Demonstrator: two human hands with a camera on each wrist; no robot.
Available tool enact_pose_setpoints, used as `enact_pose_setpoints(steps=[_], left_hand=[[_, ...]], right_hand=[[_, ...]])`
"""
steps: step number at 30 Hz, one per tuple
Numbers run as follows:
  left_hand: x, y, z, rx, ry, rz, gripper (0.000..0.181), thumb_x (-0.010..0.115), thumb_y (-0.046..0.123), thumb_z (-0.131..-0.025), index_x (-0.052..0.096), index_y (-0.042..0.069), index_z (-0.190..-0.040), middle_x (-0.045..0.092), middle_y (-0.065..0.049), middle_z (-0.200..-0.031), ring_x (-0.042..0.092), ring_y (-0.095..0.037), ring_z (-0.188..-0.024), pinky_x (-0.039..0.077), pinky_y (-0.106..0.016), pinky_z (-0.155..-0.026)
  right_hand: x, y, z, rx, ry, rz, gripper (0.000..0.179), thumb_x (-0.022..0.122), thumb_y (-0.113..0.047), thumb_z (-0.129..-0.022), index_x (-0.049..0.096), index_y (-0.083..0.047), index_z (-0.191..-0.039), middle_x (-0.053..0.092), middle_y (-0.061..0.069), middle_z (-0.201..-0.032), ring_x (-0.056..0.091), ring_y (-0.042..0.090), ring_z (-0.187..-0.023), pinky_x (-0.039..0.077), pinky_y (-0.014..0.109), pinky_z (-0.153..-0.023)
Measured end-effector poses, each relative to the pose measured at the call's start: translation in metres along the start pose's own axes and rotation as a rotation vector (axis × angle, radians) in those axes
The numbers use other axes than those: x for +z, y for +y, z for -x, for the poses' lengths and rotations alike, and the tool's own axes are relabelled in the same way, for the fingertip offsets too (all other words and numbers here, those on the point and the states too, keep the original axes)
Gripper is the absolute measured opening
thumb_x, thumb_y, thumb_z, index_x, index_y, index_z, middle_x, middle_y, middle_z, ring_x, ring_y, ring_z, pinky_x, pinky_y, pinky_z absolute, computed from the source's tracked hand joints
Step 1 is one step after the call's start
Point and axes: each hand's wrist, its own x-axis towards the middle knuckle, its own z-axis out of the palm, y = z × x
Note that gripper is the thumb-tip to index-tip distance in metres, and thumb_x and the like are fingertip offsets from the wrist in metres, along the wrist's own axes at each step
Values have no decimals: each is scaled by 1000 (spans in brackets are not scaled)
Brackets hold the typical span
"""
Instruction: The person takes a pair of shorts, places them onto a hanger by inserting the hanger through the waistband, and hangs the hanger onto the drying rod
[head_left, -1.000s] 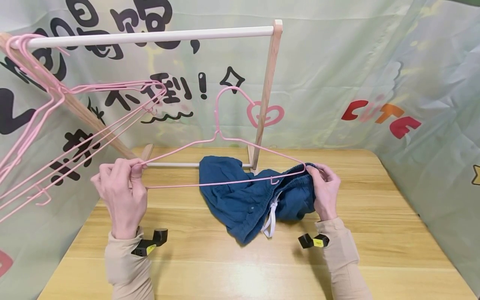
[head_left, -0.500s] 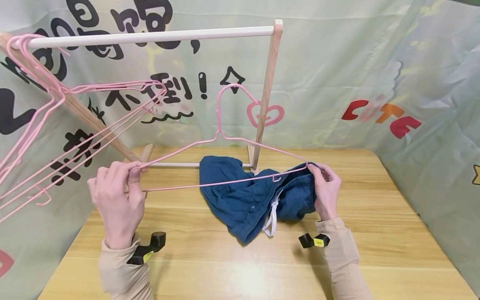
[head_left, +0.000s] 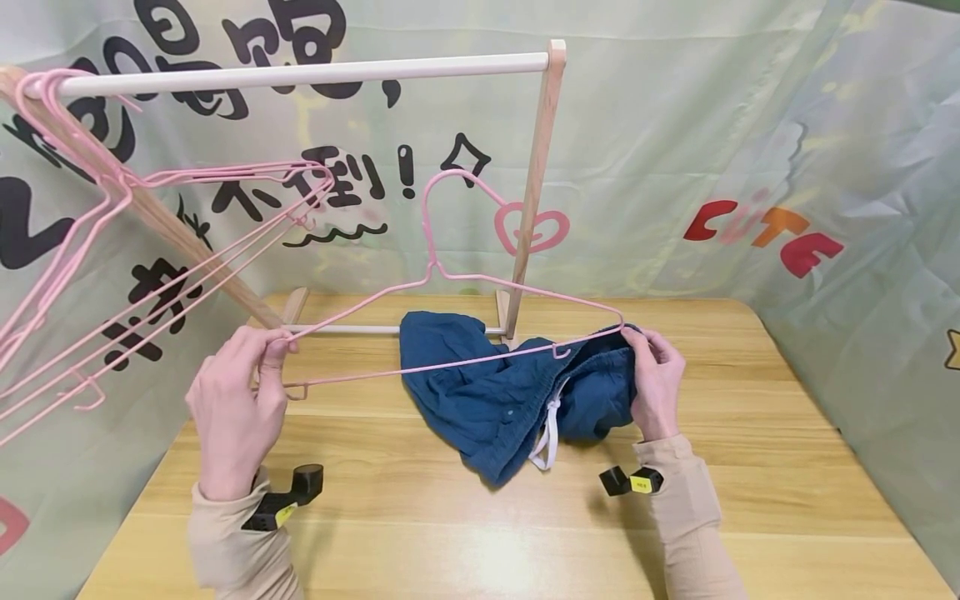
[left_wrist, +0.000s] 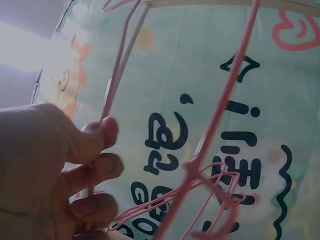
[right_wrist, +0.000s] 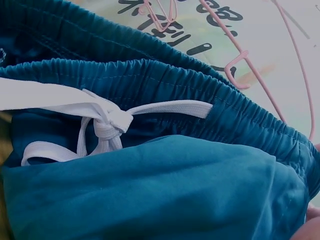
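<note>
My left hand (head_left: 238, 404) grips the left end of a pink wire hanger (head_left: 434, 265), its thumb and fingers curled round the wire in the left wrist view. The hanger stands tilted, hook up, over blue shorts (head_left: 468, 400) bunched on the table. At the right, my right hand (head_left: 657, 379) pinches the shorts' waistband (right_wrist: 150, 72). The hanger's right corner reaches into the waistband opening, right at the fingertips. A white drawstring (right_wrist: 107, 131), tied in a knot, hangs from the waistband. Most of the right hand is hidden behind the cloth in the right wrist view.
A wooden rack with a white rail (head_left: 300, 77) stands at the back left. Several pink hangers (head_left: 112, 179) hang at its left end, close to the left hand. Printed cloth (head_left: 637, 150) walls in the wooden table (head_left: 757, 400).
The hanger's right corner has shifted right, closer to the right hand's fingertips. The left hand has dipped slightly, and the hanger's lower left wire with it. The shorts have shifted a little right.
</note>
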Motion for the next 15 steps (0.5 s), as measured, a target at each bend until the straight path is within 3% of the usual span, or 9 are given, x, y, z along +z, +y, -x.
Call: enact_pose_setpoints(steps=[3, 7, 10, 15], left_hand=[[-4, -1, 1, 10, -45, -22, 12, 65, 15, -98, 73, 12, -89, 69, -2, -80, 55, -1, -69, 32, -28, -59], [-7, -2, 1, 43, -86, -6, 12, 66, 14, -97, 72, 13, -87, 69, 0, -77, 39, 27, -77, 34, -27, -55], [-8, -2, 1, 66, -106, 8, 11, 66, 11, -97, 72, 13, -88, 71, 0, -78, 36, 33, -80, 35, -27, -54], [-8, -2, 1, 92, -144, 21, 9, 67, 9, -95, 73, 14, -89, 72, 2, -80, 40, 31, -80, 38, -26, -58]], right_hand=[[-1, 0, -2, 28, 8, -3, 19, 71, -14, -93, 72, -6, -76, 66, -6, -68, 55, 10, -71, 43, 19, -65], [-3, -2, -4, 50, 10, -13, 24, 71, -14, -93, 71, -8, -69, 64, -7, -68, 54, 10, -72, 43, 18, -65], [-4, -3, -5, 44, 15, -14, 26, 70, -14, -93, 73, -10, -67, 65, -7, -69, 55, 10, -74, 45, 18, -67], [-7, -7, -6, 8, 21, 12, 27, 71, -12, -92, 70, -10, -66, 64, -8, -64, 54, 9, -68, 42, 18, -63]])
